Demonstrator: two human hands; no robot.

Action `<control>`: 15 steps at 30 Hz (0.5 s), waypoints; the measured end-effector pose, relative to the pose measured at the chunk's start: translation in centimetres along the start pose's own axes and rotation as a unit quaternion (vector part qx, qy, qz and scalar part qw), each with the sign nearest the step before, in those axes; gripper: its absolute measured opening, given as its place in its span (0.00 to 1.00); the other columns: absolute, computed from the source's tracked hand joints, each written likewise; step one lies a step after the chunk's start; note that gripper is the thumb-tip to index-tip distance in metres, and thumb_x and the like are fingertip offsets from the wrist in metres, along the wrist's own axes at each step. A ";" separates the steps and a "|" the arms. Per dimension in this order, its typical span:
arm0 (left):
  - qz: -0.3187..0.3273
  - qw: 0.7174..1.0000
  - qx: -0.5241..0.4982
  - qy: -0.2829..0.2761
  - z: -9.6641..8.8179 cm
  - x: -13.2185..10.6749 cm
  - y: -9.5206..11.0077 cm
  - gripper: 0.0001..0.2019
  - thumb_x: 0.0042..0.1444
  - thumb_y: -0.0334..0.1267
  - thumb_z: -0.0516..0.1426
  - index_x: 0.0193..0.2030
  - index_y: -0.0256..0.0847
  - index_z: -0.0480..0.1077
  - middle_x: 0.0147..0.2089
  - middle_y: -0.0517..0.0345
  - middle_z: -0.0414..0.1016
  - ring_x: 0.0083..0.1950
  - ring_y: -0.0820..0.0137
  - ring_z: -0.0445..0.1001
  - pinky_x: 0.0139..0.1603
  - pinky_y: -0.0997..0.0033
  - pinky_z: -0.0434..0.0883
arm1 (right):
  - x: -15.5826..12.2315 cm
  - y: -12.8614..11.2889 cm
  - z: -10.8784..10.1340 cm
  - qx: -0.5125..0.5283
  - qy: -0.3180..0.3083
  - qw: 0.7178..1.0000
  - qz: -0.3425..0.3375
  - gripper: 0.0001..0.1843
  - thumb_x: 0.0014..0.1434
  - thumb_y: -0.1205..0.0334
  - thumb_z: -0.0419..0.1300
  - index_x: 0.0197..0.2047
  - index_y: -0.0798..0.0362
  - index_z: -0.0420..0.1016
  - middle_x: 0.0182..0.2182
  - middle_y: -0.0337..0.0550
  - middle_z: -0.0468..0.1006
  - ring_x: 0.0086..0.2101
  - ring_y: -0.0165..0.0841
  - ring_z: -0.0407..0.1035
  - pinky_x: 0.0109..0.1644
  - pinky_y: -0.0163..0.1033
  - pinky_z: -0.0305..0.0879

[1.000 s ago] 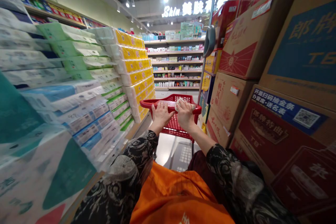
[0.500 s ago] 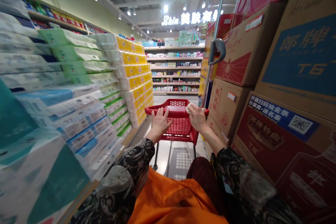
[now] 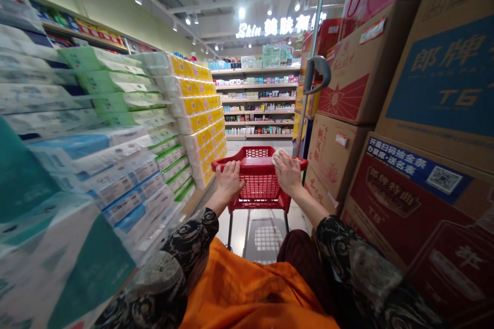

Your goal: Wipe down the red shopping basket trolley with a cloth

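Note:
A red shopping cart (image 3: 258, 185) stands in front of me, its red handle (image 3: 257, 163) running crosswise. My left hand (image 3: 229, 182) grips the left part of this handle, fingers over the top and thumb pointing inward. On the right part rests my right hand (image 3: 288, 175), curled over a crumpled white cloth or tissue (image 3: 278, 154) that it presses against the handle. Most of the cloth is hidden under the fingers. The cart's basket lies beyond the handle and only its red grid shows.
Stacked tissue packs (image 3: 193, 108) line the left side. On the right, cardboard cartons (image 3: 343, 67) rise close to my arm, beside a metal pole with a grey handle (image 3: 318, 74). Shelves of small goods (image 3: 257, 108) stand across the aisle's far end, beyond the tiled floor (image 3: 266, 231).
My left hand has shifted slightly left, and its spread fingers have closed over the handle. The right hand has moved a little left with the cloth.

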State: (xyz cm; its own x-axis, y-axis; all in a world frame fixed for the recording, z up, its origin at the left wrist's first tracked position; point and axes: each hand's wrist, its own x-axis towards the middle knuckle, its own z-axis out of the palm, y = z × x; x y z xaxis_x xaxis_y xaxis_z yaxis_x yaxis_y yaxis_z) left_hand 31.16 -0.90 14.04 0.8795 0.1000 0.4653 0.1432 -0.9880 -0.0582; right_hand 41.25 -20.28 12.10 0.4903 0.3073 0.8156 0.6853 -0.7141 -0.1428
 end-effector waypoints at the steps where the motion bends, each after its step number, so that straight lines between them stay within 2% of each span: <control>1: -0.007 1.000 -0.001 0.000 0.2 0.0 -0.2 0.30 0.55 0.44 0.48 0.64 0.35 0.53 0.67 0.44 0.55 0.67 0.58 0.52 0.65 0.46 0.45 | -0.1 0.3 0.0 -0.004 0.011 1.000 0.020 0.19 0.60 0.66 0.49 0.53 0.51 0.70 0.58 0.50 0.65 0.57 0.44 0.56 0.60 0.59 0.49; 4: -0.018 1.000 -0.003 0.005 0.6 -0.2 -0.4 0.31 0.53 0.43 0.49 0.64 0.34 0.53 0.67 0.44 0.53 0.68 0.58 0.50 0.65 0.44 0.43 | 0.3 -1.4 0.5 -0.001 0.023 0.999 0.031 0.19 0.61 0.68 0.47 0.53 0.54 0.71 0.57 0.51 0.66 0.57 0.43 0.57 0.60 0.55 0.52; 7: -0.011 1.000 -0.004 0.009 0.7 -0.4 -0.2 0.31 0.54 0.43 0.48 0.64 0.33 0.53 0.67 0.42 0.53 0.68 0.57 0.49 0.66 0.42 0.41 | 1.2 -5.4 1.5 0.018 -0.024 0.999 -0.044 0.19 0.62 0.67 0.46 0.53 0.54 0.71 0.58 0.49 0.66 0.58 0.41 0.56 0.62 0.51 0.50; 9: -0.005 1.000 -0.003 0.012 0.7 -0.4 -0.3 0.31 0.55 0.43 0.47 0.65 0.32 0.53 0.67 0.42 0.52 0.68 0.56 0.49 0.65 0.40 0.40 | 1.6 -7.1 1.8 0.033 -0.060 0.993 -0.094 0.20 0.62 0.67 0.48 0.55 0.52 0.69 0.59 0.46 0.65 0.59 0.41 0.55 0.62 0.51 0.49; 10: -0.005 1.000 -0.003 0.014 0.8 -0.5 -0.5 0.31 0.55 0.42 0.47 0.65 0.32 0.53 0.67 0.42 0.52 0.68 0.56 0.49 0.65 0.40 0.39 | 1.7 -7.3 1.7 0.038 -0.069 0.991 -0.108 0.20 0.62 0.66 0.48 0.55 0.51 0.69 0.59 0.46 0.65 0.58 0.41 0.55 0.62 0.51 0.50; 12: -0.012 1.000 -0.002 0.020 0.9 -0.5 -1.1 0.31 0.54 0.41 0.48 0.65 0.32 0.52 0.67 0.43 0.53 0.68 0.56 0.49 0.66 0.39 0.38 | 1.4 -6.2 1.2 0.039 -0.066 0.992 -0.103 0.20 0.62 0.66 0.48 0.55 0.50 0.70 0.59 0.46 0.65 0.58 0.43 0.56 0.61 0.53 0.50; 15: -0.021 0.999 -0.002 0.024 1.2 -0.7 -1.8 0.32 0.53 0.40 0.49 0.65 0.33 0.52 0.67 0.44 0.53 0.68 0.56 0.48 0.66 0.40 0.36 | 0.8 -2.5 -0.3 0.009 -0.044 0.999 -0.020 0.19 0.62 0.66 0.48 0.54 0.51 0.71 0.59 0.50 0.64 0.57 0.44 0.56 0.60 0.56 0.50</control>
State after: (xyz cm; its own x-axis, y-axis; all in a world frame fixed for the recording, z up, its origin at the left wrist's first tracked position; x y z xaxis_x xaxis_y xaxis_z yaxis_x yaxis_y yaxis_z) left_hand 30.85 0.96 12.82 0.8497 0.1366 0.5093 0.1785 -0.9834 -0.0340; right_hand 39.75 -18.42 13.23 0.5081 0.3896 0.7682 0.7140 -0.6893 -0.1226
